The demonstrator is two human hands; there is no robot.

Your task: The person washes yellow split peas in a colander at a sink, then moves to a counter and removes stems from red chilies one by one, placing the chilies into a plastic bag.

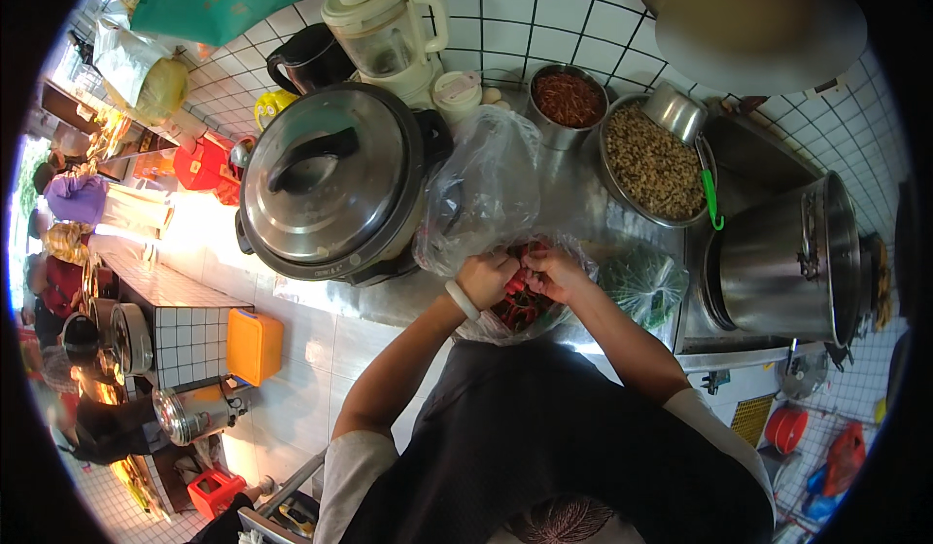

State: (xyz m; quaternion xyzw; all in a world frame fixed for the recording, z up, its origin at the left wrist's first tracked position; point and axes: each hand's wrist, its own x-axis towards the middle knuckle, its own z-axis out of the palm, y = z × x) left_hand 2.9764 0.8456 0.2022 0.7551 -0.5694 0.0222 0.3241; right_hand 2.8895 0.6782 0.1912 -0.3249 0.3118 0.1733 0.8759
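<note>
Both of my hands are over a clear plastic bag [576,252] of red chili peppers [521,312] at the counter's front edge. My left hand [487,279], with a white bangle at the wrist, has its fingers closed on a red chili pepper. My right hand [557,274] is close beside it, fingertips pinched on a red pepper too. A second clear plastic bag [481,187] lies crumpled just behind my hands. To the right of the peppers rests a clear bag of green leaves [645,285].
A large lidded electric cooker [328,179] stands left, a blender [386,33] behind it. Further back are a metal pot of dried red shreds [568,99] and a bowl of brown crumbly food [649,161]. A tall steel pot [780,267] stands right. Several people are at far left.
</note>
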